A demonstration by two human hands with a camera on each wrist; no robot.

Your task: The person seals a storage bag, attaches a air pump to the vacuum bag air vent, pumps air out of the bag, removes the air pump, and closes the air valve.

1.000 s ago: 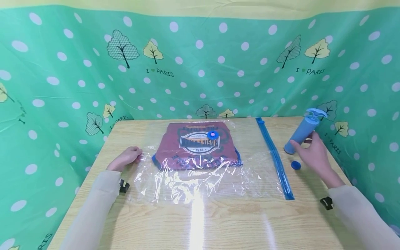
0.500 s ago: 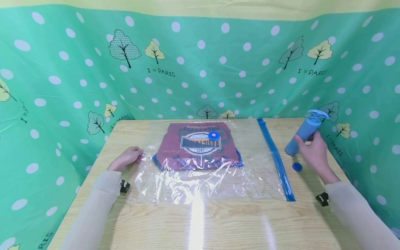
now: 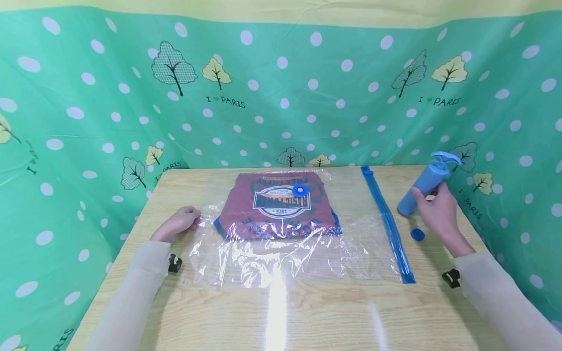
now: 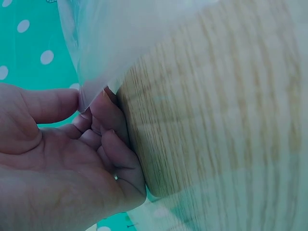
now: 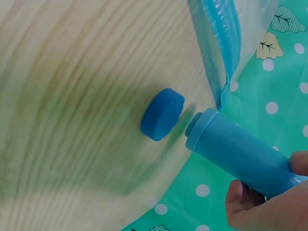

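A clear plastic vacuum storage bag [image 3: 351,204] lies flat on the table with a folded maroon garment [image 3: 237,204] inside. Its round blue valve [image 3: 300,190] sits over the garment's print, and a blue zip strip [image 3: 386,219] runs along its right end. My left hand [image 3: 177,223] pinches the bag's left edge between thumb and forefinger, as the left wrist view shows. In my right hand [image 3: 439,212] is a blue hand pump [image 3: 423,187], gripped round its barrel and tilted, handle up. The pump's nozzle end points down toward the blue valve cap [image 5: 162,114].
The blue cap lies on the wooden table [image 3: 333,312], right of the zip strip and below the pump. A green polka-dot cloth [image 3: 281,122] hangs behind and at both sides of the table.
My right hand has shifted slightly with the pump, its lower end now a little further left. The left hand and the bag stay where they were.
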